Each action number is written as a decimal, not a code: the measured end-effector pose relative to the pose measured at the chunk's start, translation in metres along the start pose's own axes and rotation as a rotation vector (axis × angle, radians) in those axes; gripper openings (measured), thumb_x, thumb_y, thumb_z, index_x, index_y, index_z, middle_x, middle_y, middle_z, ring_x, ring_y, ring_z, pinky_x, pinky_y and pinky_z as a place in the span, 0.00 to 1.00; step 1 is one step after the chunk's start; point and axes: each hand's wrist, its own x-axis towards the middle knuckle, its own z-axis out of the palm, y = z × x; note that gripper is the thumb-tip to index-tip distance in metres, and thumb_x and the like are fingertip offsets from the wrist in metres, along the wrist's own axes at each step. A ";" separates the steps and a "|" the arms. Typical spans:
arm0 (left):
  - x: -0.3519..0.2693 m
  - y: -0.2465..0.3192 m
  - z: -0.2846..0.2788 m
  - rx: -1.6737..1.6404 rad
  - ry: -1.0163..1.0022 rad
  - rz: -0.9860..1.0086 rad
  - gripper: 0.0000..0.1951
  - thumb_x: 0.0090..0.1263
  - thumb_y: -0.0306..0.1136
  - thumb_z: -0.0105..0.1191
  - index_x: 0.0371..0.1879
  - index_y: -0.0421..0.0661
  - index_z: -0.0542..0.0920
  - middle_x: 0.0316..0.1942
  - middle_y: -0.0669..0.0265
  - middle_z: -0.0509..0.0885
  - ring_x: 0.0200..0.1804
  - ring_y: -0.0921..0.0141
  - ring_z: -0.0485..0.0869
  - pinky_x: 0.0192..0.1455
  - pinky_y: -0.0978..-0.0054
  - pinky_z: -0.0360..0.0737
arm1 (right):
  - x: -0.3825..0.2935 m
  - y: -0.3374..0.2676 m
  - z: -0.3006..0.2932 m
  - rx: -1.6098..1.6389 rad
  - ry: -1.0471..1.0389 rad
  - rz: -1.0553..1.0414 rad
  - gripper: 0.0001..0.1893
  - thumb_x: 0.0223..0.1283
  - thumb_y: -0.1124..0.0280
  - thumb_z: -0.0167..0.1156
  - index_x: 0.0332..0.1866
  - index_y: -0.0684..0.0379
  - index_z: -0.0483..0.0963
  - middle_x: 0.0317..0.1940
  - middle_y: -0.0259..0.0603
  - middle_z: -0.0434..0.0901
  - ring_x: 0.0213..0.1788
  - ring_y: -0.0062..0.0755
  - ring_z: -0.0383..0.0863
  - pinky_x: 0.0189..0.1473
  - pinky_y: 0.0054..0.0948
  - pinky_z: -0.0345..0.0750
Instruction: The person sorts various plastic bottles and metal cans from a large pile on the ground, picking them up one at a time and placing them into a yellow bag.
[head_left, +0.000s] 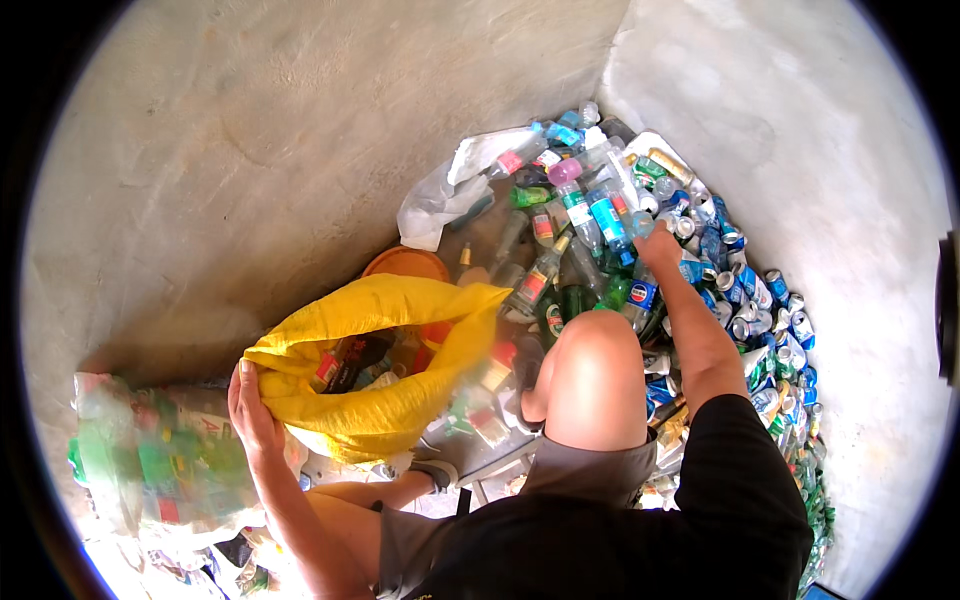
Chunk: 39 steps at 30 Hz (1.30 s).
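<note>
My left hand (253, 411) grips the left rim of a yellow woven sack (352, 427), thumb on top of the fabric. The sack's mouth gapes upward, and mixed waste shows inside, including a dark printed packet (361, 361). On the other side, my right hand (658, 249) reaches into the heap, its fingers at a clear plastic bottle (643, 223). Whether the fingers close around that bottle is hidden. Just left of this hand lie a blue-labelled plastic bottle (606, 217) and a green-labelled one (577, 208). A Pepsi-labelled bottle (641, 294) rests below it.
Crushed drink cans (750, 289) are piled along the right wall (757, 112). Glass bottles (536, 281) lie beyond my raised knee. An orange round container (405, 262) stands behind the sack. At left is a clear bag of bottles (150, 450). White sheeting (435, 206) leans by the back wall.
</note>
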 end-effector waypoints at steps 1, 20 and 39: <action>-0.001 0.000 0.000 0.016 -0.012 0.011 0.19 0.84 0.41 0.49 0.58 0.36 0.80 0.52 0.60 0.86 0.52 0.71 0.85 0.57 0.73 0.82 | -0.005 0.002 -0.009 -0.003 0.008 0.015 0.36 0.58 0.46 0.65 0.63 0.63 0.66 0.51 0.59 0.86 0.52 0.57 0.87 0.54 0.53 0.82; 0.002 -0.013 -0.009 0.063 -0.041 0.162 0.18 0.83 0.43 0.53 0.47 0.38 0.84 0.33 0.72 0.84 0.31 0.81 0.78 0.33 0.81 0.75 | -0.270 -0.178 -0.243 0.705 -0.568 -0.827 0.19 0.66 0.63 0.68 0.58 0.58 0.76 0.36 0.34 0.83 0.29 0.17 0.79 0.27 0.22 0.78; -0.025 0.002 -0.022 0.152 -0.168 0.115 0.16 0.82 0.40 0.53 0.52 0.38 0.84 0.38 0.70 0.86 0.37 0.80 0.79 0.40 0.80 0.77 | -0.331 -0.342 -0.068 0.074 -0.249 -1.112 0.30 0.57 0.58 0.72 0.55 0.70 0.72 0.42 0.62 0.85 0.49 0.63 0.86 0.50 0.52 0.82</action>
